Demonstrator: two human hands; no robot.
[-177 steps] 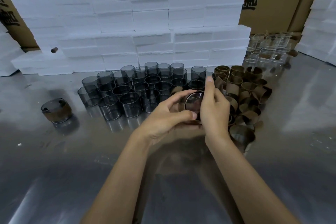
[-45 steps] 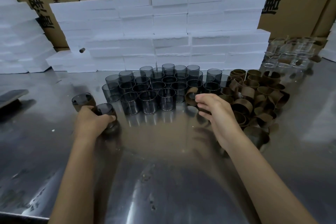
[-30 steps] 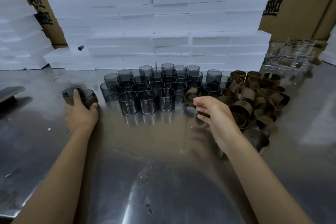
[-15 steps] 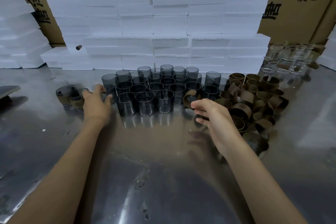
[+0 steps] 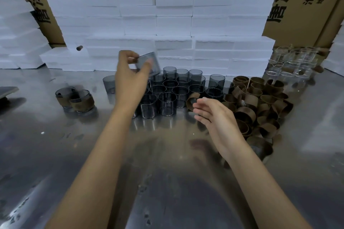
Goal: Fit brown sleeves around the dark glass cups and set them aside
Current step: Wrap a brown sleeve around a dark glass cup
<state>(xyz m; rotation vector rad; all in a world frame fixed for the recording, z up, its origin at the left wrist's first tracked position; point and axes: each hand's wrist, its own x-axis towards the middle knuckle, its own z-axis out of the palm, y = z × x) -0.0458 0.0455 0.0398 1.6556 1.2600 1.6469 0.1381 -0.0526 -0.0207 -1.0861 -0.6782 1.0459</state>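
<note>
Several bare dark glass cups (image 5: 167, 104) stand packed together at the middle of the metal table (image 5: 167, 182). My left hand (image 5: 130, 78) holds one dark glass cup (image 5: 149, 62) tilted in the air above that cluster. My right hand (image 5: 214, 117) hovers with fingers apart just in front of a brown sleeve (image 5: 192, 98) lying beside the cups; whether it touches the sleeve I cannot tell. A heap of brown sleeves (image 5: 260, 104) lies to the right. Two sleeved cups (image 5: 78, 99) stand together at the left.
Stacked white foam blocks (image 5: 167, 29) form a wall behind the cups, with cardboard boxes (image 5: 297, 5) behind them. Clear glass cups (image 5: 292, 63) stand at the back right. A flat dark object (image 5: 7, 91) lies at the left edge.
My left hand set the sleeved cup down beside the first one at the left, then moved right and lifted a bare dark cup from the cluster. My right hand stayed by the sleeves.
</note>
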